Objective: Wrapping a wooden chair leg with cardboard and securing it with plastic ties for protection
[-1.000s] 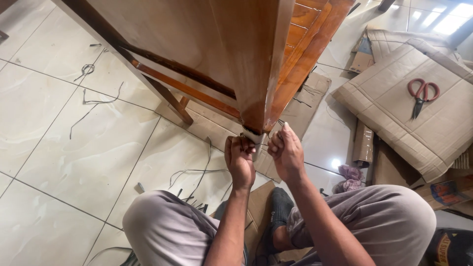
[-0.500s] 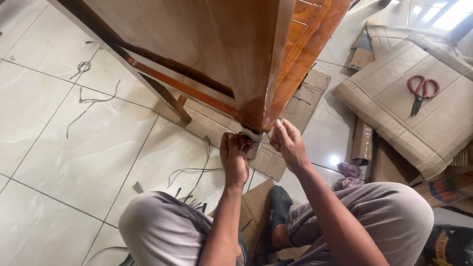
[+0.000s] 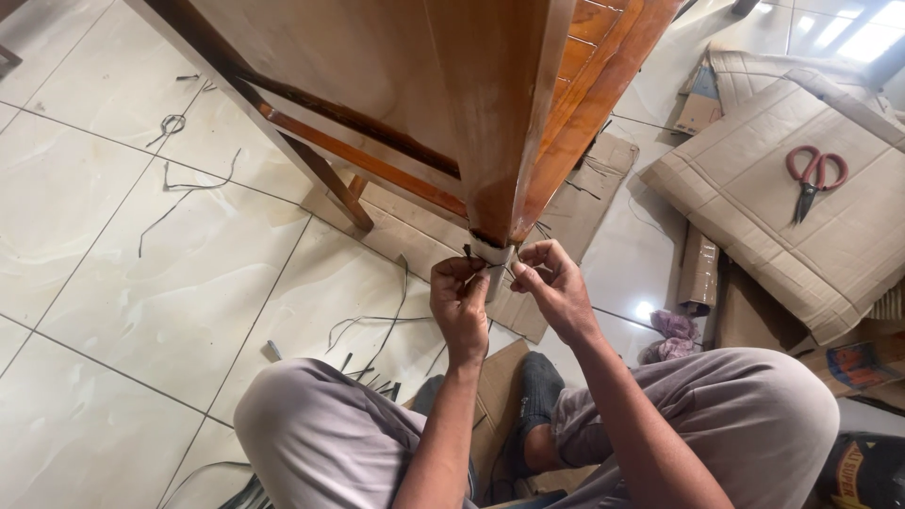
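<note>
A large piece of varnished wooden furniture point(image 3: 396, 85), glossy orange-brown with smooth flat panels and slatted sides, fills the top of the view; its corner leg point(image 3: 498, 141) tapers down to a pale wrapping point(image 3: 494, 253) around its foot. That foot stands on flat sheets of cardboard point(image 3: 424, 247) on the floor point(image 3: 113, 283), which is shiny cream tile with thin grout lines. Left of the leg the floor lies mostly open, with only thin dark strips point(image 3: 179, 188) scattered on it; right of the leg, folded corrugated cardboard point(image 3: 792, 226) crowds the floor, red-handled scissors point(image 3: 813, 179) lying on top. Just below the leg foot, the left hand point(image 3: 460, 302) is curled, its fingers closed on a thin dark strap end point(image 3: 468, 253) against the wrapping. The right hand point(image 3: 554, 287), just right of the foot, pinches with thumb and forefinger at the wrapping's edge; what it grips is too small to tell. Grey-trousered knees point(image 3: 311, 424) sit below.
</note>
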